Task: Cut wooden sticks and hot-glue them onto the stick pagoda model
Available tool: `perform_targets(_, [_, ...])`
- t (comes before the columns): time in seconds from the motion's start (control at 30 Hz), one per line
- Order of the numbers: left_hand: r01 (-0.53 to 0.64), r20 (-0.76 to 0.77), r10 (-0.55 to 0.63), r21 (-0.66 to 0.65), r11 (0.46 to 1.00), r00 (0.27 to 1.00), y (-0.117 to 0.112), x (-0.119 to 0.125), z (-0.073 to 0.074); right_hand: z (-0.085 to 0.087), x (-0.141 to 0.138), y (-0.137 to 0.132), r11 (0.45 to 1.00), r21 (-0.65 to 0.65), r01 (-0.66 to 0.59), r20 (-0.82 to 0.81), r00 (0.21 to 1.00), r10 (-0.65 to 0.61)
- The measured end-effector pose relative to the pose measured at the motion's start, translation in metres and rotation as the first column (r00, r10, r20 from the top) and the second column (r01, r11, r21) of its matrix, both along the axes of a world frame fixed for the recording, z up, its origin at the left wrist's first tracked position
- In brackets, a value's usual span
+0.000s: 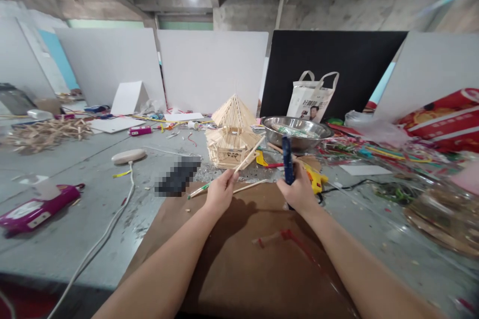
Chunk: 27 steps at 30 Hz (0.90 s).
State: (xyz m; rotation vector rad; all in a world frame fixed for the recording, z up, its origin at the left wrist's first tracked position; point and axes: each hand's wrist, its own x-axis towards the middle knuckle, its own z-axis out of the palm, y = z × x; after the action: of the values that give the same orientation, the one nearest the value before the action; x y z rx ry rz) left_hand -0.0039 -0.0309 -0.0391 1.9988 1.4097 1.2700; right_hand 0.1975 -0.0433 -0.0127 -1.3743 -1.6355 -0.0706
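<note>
My left hand [221, 192] is closed round a thin pale wooden stick [250, 154], which slants up to the right in front of a small pavilion model [234, 132] built of similar sticks. Whether the stick touches the model, I cannot tell. In my right hand [299, 187] is a dark blue, bar-shaped tool [287, 159], held upright; its kind does not show. Close beside that hand lies a yellow glue gun [316, 179] with a black cord. Another wooden stick [250, 186] and a green-tipped pen [198, 190] rest near my left hand.
Brown board [239, 269] lies under my hands, with a clear red strip on it. Behind stands a steel bowl [297, 132]. Purple power strip [41, 207], white cable [119, 209] and a pixelated dark object [177, 176] are left. Plastic scraps and a clear container [445, 214] crowd the right.
</note>
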Motion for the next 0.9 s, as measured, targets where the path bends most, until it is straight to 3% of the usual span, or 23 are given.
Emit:
perform_targets(0.07, [-0.017,-0.003,0.017,-0.016,1.000,1.000,0.000,0.000,-0.001,-0.004,-0.001,0.000,1.000,0.019,0.015,0.171,0.985,-0.018])
perform_targets(0.17, [-0.021,0.027,0.021,-0.022,1.000,0.999,0.000,0.001,0.000,-0.009,-0.005,0.000,0.999,-0.044,0.008,0.275,0.961,0.004])
perform_targets(0.37, [0.104,0.153,-0.099,-0.025,0.994,0.983,-0.004,0.001,0.006,-0.013,-0.004,0.001,0.995,-0.081,0.051,0.347,0.938,-0.020])
perform_targets(0.6, [0.205,0.413,-0.173,-0.034,0.978,0.894,-0.008,0.004,0.006,-0.011,-0.005,0.000,0.982,-0.185,0.038,0.391,0.920,0.038])
perform_targets(0.9, [0.340,0.272,-0.320,-0.032,0.940,0.908,-0.006,0.006,0.007,-0.007,-0.014,-0.010,0.933,-0.328,-0.148,0.459,0.838,0.294])
